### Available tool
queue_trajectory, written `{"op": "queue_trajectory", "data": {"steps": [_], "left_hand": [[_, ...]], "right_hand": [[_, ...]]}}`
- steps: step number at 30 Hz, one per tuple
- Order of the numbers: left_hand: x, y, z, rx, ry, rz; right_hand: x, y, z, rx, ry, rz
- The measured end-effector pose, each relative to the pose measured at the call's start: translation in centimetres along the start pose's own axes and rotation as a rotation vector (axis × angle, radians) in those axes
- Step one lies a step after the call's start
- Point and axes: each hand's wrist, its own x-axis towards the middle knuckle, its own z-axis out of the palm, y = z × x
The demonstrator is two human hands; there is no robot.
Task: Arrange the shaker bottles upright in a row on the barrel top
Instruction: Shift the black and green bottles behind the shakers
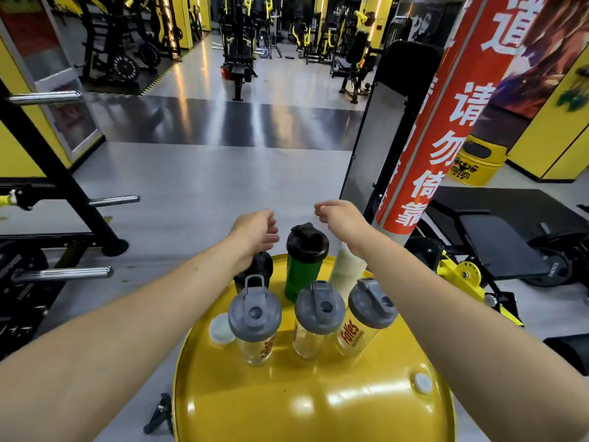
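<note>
Three clear shaker bottles with grey lids stand upright in a row on the yellow barrel top point(287, 403): left point(255, 317), middle point(318, 314), right point(369, 311). Behind them stands a green bottle with a black lid point(306, 260). At the far left edge is a black bottle point(259, 269), partly hidden under my left wrist. A cream-coloured bottle point(345, 269) stands at the far right, under my right forearm. My left hand point(255, 232) and my right hand point(341, 218) hover above the back bottles, fingers loosely curled, holding nothing.
A white round cap point(221, 328) lies on the barrel left of the row, and a white plug point(423, 382) sits near the right rim. A red banner post point(439, 129) leans at the right. Gym racks point(79, 202) and a bench point(497, 237) flank the barrel.
</note>
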Motion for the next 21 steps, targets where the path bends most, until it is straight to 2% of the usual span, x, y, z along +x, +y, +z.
{"op": "queue_trajectory", "data": {"steps": [3,8,11,15,21], "left_hand": [[0.1,-0.4,2.5,-0.042,-0.047,-0.096],[-0.1,-1.5,5.0,-0.097,-0.043,-0.176],[0.1,-1.7,5.2,-0.093,-0.057,-0.185],[0.7,-1.8,4.8,-0.113,-0.042,-0.187],[0.9,-2.2,4.2,-0.148,-0.081,-0.178]], "right_hand": [[0.3,1.5,-1.3,-0.008,0.033,0.029],[0.4,3.5,-0.9,-0.042,-0.043,0.166],[0.8,4.4,-0.5,-0.061,-0.107,0.154],[0.9,5.1,-0.8,0.019,-0.100,0.126],[1.5,5.8,-1.0,0.018,-0.134,0.190]]}}
